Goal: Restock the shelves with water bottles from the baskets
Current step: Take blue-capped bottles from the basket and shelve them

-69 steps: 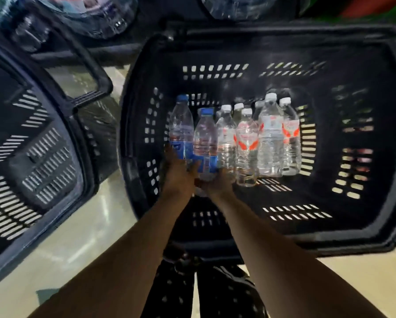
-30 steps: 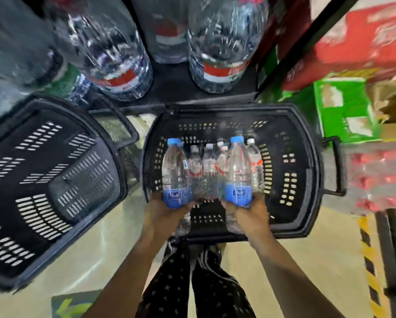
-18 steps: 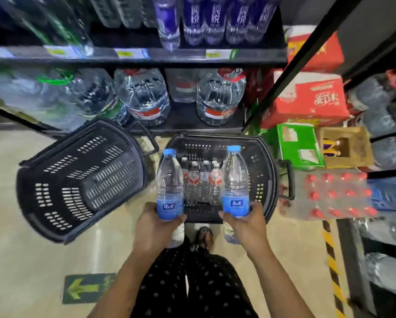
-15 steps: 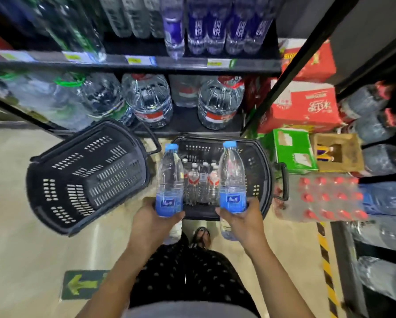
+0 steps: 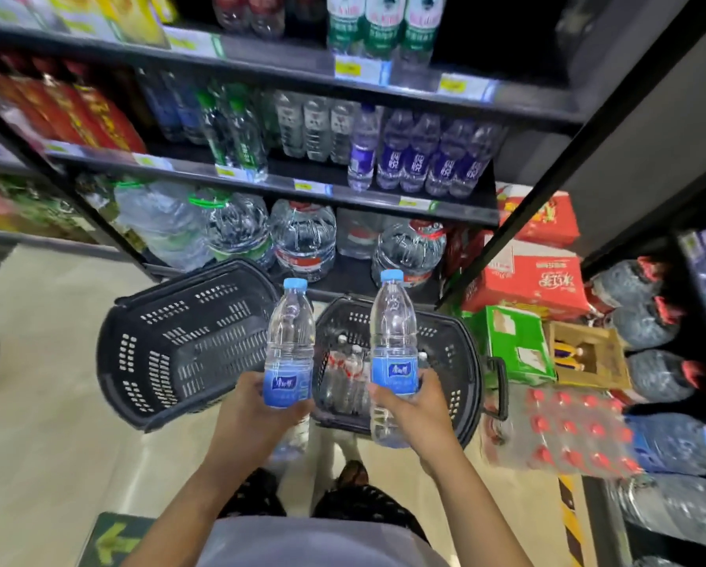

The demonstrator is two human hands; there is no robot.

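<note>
higher now than a moment ago, the left bottle (image 5: 289,345) and the right bottle (image 5: 393,341) are up above the right basket (image 5: 449,362). the left hand (image 5: 257,415) has its grip tight round the left one. the right hand (image 5: 419,407) has its grip tight round the right one. small bottles (image 5: 349,366) stand in that basket.

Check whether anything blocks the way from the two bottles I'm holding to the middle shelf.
Nothing visible does. The left bottle and right bottle are held clear of the basket, with open air to the middle shelf.
</note>
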